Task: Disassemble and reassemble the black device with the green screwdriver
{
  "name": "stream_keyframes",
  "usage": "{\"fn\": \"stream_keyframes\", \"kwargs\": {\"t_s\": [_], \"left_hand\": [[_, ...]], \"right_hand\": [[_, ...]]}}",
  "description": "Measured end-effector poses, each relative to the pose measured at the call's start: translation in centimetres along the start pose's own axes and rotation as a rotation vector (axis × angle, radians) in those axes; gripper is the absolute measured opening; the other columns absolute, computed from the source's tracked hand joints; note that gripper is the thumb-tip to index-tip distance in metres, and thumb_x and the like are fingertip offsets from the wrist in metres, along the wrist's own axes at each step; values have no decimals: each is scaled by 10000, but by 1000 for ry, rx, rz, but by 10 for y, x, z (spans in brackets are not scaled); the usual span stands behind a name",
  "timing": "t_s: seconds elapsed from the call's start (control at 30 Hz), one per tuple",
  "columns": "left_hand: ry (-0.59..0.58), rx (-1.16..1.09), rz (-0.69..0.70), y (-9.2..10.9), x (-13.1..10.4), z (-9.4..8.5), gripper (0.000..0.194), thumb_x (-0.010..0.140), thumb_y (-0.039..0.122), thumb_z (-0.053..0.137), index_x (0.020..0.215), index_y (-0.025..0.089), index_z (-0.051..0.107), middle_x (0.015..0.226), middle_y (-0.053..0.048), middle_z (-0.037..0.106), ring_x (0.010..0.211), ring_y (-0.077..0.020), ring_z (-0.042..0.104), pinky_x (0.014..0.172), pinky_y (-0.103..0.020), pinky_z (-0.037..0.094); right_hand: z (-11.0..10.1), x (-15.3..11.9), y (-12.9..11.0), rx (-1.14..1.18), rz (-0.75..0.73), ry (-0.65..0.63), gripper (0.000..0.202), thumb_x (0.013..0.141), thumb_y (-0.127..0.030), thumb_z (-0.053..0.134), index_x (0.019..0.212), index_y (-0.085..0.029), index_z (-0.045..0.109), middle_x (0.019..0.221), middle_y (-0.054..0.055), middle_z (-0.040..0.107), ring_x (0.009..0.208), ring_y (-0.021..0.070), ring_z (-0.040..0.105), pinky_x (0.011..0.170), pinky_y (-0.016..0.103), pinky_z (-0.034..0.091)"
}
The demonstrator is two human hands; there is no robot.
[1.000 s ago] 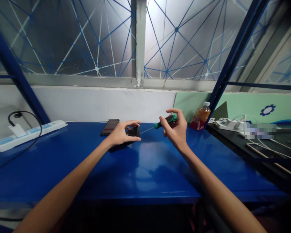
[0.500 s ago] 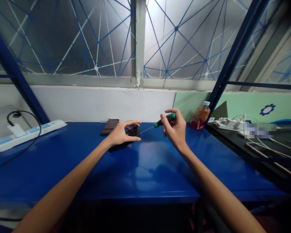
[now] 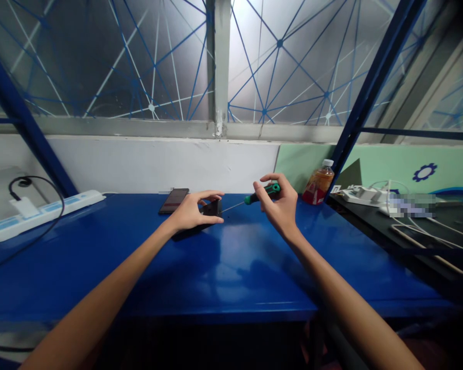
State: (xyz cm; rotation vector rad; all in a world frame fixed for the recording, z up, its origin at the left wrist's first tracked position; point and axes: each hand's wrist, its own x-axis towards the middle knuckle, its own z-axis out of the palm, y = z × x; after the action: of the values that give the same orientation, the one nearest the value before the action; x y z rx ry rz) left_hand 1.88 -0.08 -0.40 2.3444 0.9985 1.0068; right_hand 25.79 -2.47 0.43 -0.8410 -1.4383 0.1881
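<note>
My left hand (image 3: 193, 211) is closed around a black angular part (image 3: 215, 208), thumb on the near side and fingers over the far side. The part rests on the blue table, and much of it is hidden by the hand. My right hand (image 3: 280, 205) grips the green and black handle of a screwdriver (image 3: 264, 192) between thumb and fingers. Its thin metal shaft points left, and the tip meets the right face of the black part. Behind my left hand a dark phone (image 3: 174, 200) lies flat on the table.
The blue table (image 3: 139, 288) runs along a wall below a window. A white power strip (image 3: 81, 202) with a plug and black cable lies at left. At back right stands a bottle (image 3: 319, 182) of reddish drink, beside a black surface (image 3: 409, 231) with white cables.
The screwdriver handle has turned in my right hand, showing more green at its end, and the fingers have shifted slightly. My left hand and the black part hold still.
</note>
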Motion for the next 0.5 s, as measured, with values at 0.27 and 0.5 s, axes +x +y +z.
{"fn": "stream_keyframes", "kwargs": {"t_s": [0.27,0.5], "left_hand": [[9,18,-7,-2,1,-1,606,677,386,804,1244,280,616,1246,-63,651,1137,-273,594,940,-441,469],[-5,16,0,-1,0,-1,615,679,372,799,1256,279,609,1250,-69,650,1141,-279,592,935,-438,470]], "right_hand": [[-3,2,12,148,-8,-146,264,867,-283,543,1119,-217,500,740,-35,587,422,78,530,449,219,431],[0,0,3,38,6,-50,240,848,-379,653,988,-210,554,568,-68,511,411,78,468,416,206,381]]}}
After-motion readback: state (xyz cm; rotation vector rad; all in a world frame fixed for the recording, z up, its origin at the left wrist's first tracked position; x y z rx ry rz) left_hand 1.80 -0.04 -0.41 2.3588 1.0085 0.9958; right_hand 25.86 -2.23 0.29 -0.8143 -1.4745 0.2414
